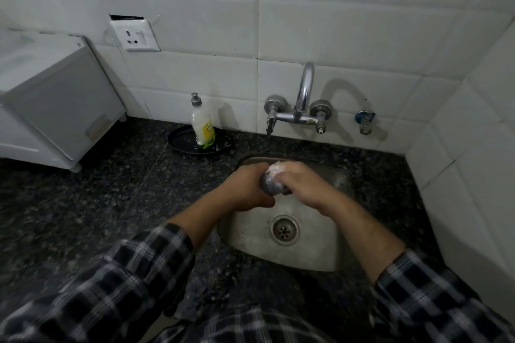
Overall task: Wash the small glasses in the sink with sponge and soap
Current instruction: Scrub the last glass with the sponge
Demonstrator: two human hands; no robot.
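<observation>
Right now 1 small glass [271,185] is held above the back half of the sink [328,256], well behind the drain [284,229]. It looks dark and wet, tipped on its side, though blur hides its exact shape. The left hand [245,189] wraps around its body in a firm grasp, while the right hand [299,185] presses a pale, soapy sponge [276,167] against its upper end, fingers clenched on the sponge. To do this step well, I judge the left hand should turn the glass slowly while the sponge works round the rim and inside, keeping the grip snug because soap makes glass slippery, and keeping everything low over the sink so a slip means a short fall. No other glasses are visible in the sink. The tap [303,103] is mounted on the tiled wall behind the sink, its spout above the hands; whether water runs from it I cannot tell. Left of the sink and toward the wall, a soap bottle [203,125] stands upright on a dark plate [181,140] on the speckled counter [83,198]. Further left of the sink sits a white cabinet [55,108]. Nothing blocks the hands; only the tap's spout limits lifting.
</observation>
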